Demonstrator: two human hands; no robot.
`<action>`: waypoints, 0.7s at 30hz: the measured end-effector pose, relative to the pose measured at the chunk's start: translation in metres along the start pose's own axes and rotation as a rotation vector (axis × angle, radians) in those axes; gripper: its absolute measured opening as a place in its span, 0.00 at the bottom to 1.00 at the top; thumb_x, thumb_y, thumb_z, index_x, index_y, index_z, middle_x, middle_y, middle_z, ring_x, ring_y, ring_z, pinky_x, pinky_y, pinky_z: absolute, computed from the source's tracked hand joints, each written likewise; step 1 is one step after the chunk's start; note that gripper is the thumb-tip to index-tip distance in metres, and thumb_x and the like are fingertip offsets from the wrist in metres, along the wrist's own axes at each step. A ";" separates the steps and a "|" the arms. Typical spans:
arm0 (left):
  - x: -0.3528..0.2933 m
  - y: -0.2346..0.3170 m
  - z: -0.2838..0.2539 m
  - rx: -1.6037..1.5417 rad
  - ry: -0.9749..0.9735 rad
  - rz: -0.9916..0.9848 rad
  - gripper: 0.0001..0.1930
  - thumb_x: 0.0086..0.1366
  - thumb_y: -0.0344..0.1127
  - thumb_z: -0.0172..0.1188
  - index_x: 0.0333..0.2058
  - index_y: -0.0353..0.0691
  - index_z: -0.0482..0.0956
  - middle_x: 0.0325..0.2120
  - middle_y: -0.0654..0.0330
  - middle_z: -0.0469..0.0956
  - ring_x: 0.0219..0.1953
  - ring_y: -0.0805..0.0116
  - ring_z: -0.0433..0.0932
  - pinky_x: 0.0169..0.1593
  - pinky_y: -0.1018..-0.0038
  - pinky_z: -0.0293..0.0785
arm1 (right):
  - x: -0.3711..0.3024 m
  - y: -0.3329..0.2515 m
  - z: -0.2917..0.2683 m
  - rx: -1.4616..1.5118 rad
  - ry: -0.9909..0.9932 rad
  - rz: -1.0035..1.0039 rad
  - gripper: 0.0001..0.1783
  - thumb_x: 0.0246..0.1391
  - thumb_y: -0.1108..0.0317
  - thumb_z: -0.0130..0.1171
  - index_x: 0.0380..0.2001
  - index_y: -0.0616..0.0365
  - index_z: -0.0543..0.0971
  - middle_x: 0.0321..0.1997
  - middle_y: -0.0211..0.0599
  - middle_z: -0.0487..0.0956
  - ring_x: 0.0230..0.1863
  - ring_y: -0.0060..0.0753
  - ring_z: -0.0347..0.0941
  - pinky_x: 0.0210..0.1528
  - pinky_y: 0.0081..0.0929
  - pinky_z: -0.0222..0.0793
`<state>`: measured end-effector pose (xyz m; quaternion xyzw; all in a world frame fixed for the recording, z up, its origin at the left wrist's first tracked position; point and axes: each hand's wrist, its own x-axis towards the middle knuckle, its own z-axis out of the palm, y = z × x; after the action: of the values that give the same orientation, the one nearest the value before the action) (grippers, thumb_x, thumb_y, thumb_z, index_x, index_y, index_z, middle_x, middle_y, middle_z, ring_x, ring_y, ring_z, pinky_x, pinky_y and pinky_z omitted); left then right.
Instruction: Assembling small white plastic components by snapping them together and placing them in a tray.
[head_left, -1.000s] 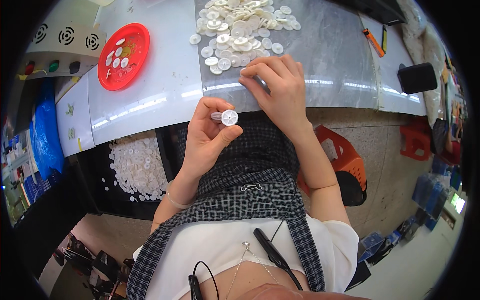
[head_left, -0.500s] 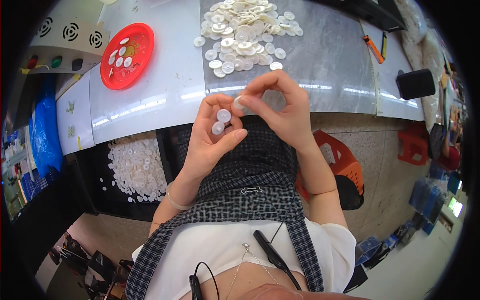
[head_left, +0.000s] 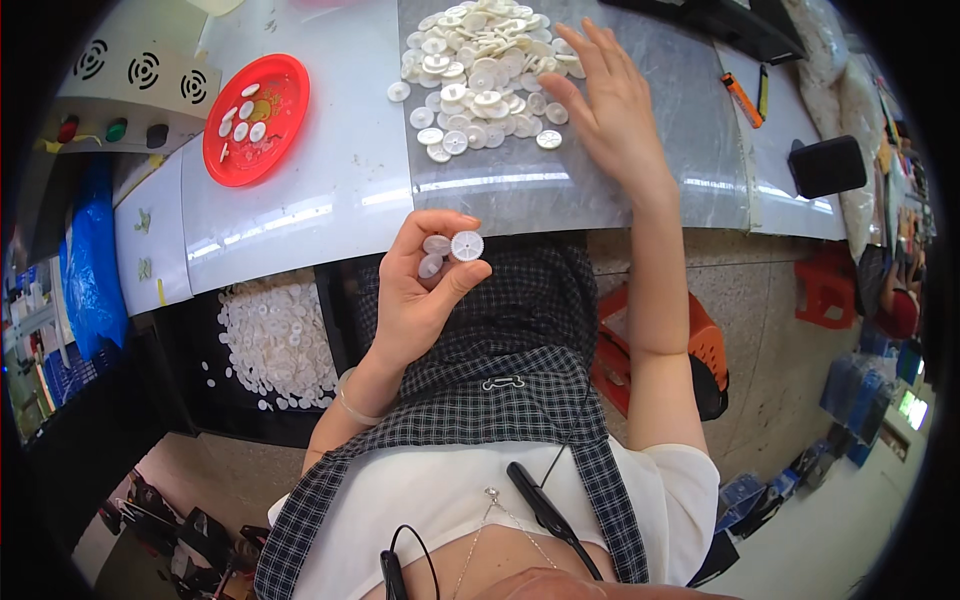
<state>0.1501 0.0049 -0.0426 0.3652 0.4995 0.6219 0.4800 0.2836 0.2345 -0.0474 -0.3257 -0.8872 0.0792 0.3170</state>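
In front of my lap, my left hand (head_left: 420, 290) is closed around a few small white plastic gears. One toothed gear (head_left: 467, 246) faces up between thumb and fingertips, with others tucked against the palm and fingers. My right hand (head_left: 610, 110) is stretched out over the table with fingers spread and nothing in it. Its thumb and fingertips are at the right edge of a large heap of white gears (head_left: 480, 70) on the grey table mat (head_left: 680, 130). A single gear (head_left: 548, 140) lies just outside the heap.
A red plate (head_left: 285, 150) with several white gears stands at the left, near a control box (head_left: 150, 85) with buttons. Below the table edge, a black bin (head_left: 250, 425) holds many gears. An orange cutter (head_left: 742, 101) and a black phone-like object (head_left: 830, 167) lie right.
My right hand has left my left hand and reached forward and right to the heap, its fingers now apart. The gear it pinched now appears to be in my left hand.
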 end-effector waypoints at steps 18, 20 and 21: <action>0.001 -0.001 0.000 -0.079 -0.021 -0.086 0.16 0.61 0.25 0.64 0.46 0.38 0.71 0.33 0.69 0.70 0.28 0.88 0.64 0.29 0.90 0.61 | -0.061 -0.043 -0.028 0.257 -0.075 -0.007 0.19 0.55 0.67 0.59 0.52 0.54 0.75 0.58 0.40 0.74 0.61 0.44 0.66 0.61 0.36 0.61; 0.002 -0.005 -0.002 -0.109 -0.019 -0.115 0.16 0.61 0.26 0.63 0.47 0.38 0.70 0.32 0.69 0.70 0.26 0.88 0.64 0.27 0.90 0.60 | -0.071 -0.043 -0.031 0.263 0.040 0.130 0.14 0.49 0.74 0.63 0.42 0.56 0.81 0.46 0.36 0.80 0.49 0.39 0.72 0.51 0.30 0.66; 0.002 -0.006 -0.004 -0.177 -0.047 -0.140 0.16 0.62 0.26 0.62 0.47 0.38 0.69 0.31 0.69 0.70 0.24 0.88 0.63 0.25 0.90 0.59 | -0.074 -0.045 -0.032 0.263 0.039 0.132 0.14 0.49 0.74 0.63 0.42 0.56 0.81 0.46 0.36 0.80 0.49 0.39 0.72 0.51 0.30 0.66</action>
<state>0.1475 0.0064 -0.0498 0.3000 0.4555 0.6197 0.5643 0.3229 0.1512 -0.0439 -0.3406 -0.8394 0.2092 0.3684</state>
